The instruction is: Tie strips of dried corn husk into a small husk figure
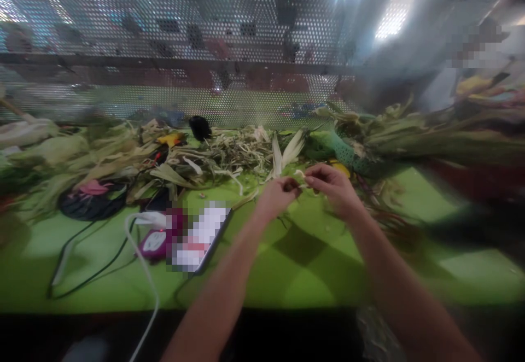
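Out over the green tabletop, my left hand (279, 197) and my right hand (333, 187) meet close together, fingers pinched. Between them runs a thin pale strip of corn husk (301, 175), curled at its upper end. Both hands grip it, though the fingers hide much of it. Two broad pale husk leaves (290, 151) stand up just behind my left hand. A heap of dry husk strips (241, 146) spreads beyond, toward the back.
A lit phone (203, 239) lies left of my left forearm, beside a purple charger (156, 241) with a white cable. Further left is a round black object (94, 198). A green basket (348, 151) with long leaves stands back right. Perforated metal panels rise behind the table.
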A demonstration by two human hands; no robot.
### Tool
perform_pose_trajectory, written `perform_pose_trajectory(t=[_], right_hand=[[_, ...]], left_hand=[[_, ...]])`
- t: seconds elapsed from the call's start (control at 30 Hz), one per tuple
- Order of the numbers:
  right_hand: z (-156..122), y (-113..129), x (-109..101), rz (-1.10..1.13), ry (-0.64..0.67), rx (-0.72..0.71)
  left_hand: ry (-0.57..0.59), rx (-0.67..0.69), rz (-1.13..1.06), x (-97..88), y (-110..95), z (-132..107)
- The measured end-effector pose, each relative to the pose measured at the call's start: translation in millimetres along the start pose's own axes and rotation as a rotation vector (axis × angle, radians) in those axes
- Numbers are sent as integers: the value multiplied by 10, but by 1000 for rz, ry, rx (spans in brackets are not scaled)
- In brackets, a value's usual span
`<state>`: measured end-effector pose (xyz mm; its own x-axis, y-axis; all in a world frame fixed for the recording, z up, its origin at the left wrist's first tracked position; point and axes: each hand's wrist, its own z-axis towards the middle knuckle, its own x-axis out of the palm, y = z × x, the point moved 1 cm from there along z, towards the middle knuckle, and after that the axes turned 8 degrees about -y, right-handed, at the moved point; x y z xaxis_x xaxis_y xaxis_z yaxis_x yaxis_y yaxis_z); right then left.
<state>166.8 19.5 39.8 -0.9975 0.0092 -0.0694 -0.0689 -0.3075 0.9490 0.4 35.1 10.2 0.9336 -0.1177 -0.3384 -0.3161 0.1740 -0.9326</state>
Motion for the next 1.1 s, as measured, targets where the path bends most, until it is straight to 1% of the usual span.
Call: perform_pose_trajectory(t=[0.1,0.17,0.23,0.33,0.43,0.53,0.6,0.67,0.73,0.9,1.03,1.1], right_hand=[[-15,43,-13,-136,39,-39],[-28,58,-31,-165,58,-44],[-39,59,-50,-105,74,-23],[-44,52,-62,104,54,-2],[-51,56,-54,253,31,-16],[-72,79,-44,272,102,-27],[-88,98,-46,241,171,-22],[-96,118,-55,197,206,-17],[-95,142,-63,157,194,-23],[-82,195,-47,80,113,-23],[-79,168,-33,165,18,16],[-79,142,-32,175,18,28]], left_hand=[[-65,104,152,-26,-15,-15],[-85,115,172,-41,-14,-17],[-52,91,79,-46,4,-2],[17,11,-137,-47,40,30],[13,-91,-353,-56,52,38],[48,-134,-505,-64,47,18],[99,-145,-554,-68,44,3],[140,-172,-585,-73,39,-7],[156,-205,-598,-77,29,-13],[152,-270,-634,-81,-9,-25],[168,-309,-676,-69,-9,-32],[169,-316,-708,-66,-4,-36]])
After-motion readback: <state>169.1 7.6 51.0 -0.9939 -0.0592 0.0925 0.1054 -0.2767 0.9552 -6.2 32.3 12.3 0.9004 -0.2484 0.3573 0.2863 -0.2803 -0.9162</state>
